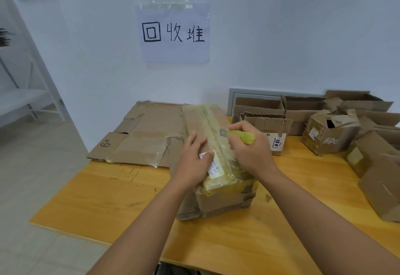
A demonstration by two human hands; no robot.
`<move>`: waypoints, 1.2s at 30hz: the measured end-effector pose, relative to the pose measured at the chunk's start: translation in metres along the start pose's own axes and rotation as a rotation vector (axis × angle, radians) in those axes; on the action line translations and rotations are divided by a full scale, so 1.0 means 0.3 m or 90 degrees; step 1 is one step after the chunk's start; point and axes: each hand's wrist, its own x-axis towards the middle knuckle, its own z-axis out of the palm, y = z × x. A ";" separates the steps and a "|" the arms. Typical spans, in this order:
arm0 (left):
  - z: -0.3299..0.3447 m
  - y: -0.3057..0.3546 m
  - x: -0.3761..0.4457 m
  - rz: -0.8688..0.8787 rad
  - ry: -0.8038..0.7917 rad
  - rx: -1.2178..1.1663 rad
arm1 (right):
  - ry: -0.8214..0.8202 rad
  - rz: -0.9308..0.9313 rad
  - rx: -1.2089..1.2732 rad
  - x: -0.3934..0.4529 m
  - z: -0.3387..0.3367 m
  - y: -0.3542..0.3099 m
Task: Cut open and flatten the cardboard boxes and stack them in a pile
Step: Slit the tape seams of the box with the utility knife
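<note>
A long taped cardboard box (202,121) lies on the wooden table (108,190), its taped seam running away from me. My left hand (193,157) presses flat on the box top beside a white label. My right hand (249,147) grips a yellow utility knife (240,135), its blade pointing left at the tape seam. Flattened cardboard (142,136) lies on the table to the left of the box, against the wall.
Several unflattened and torn boxes (331,131) crowd the table's right side and back right. A paper sign (174,32) hangs on the wall above. A white shelf frame (28,92) stands on the tiled floor at left.
</note>
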 end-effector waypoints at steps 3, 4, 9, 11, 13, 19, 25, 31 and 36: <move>0.005 -0.008 -0.002 0.002 -0.002 -0.005 | -0.063 0.006 -0.079 0.065 0.015 0.014; 0.006 -0.010 -0.001 0.001 -0.002 -0.005 | -0.096 0.010 -0.111 0.080 0.020 0.017; 0.011 -0.024 0.007 0.004 -0.003 -0.007 | -0.164 -0.001 -0.178 0.105 0.046 0.021; 0.013 -0.027 0.009 -0.001 -0.004 -0.012 | -0.158 -0.013 -0.188 0.103 0.051 0.025; 0.015 -0.029 0.011 -0.002 -0.004 -0.008 | -0.156 -0.020 -0.201 0.104 0.053 0.027; 0.017 -0.036 0.010 -0.008 -0.004 -0.013 | -0.182 -0.017 -0.270 0.111 0.065 -0.004; 0.013 -0.028 0.005 -0.019 0.007 0.016 | -0.195 -0.033 -0.302 0.068 0.050 -0.030; 0.019 -0.028 0.009 -0.019 0.013 0.027 | -0.215 -0.030 -0.302 -0.004 0.005 -0.042; 0.016 -0.025 0.010 -0.016 0.011 0.051 | -0.225 -0.044 -0.299 -0.056 -0.021 -0.049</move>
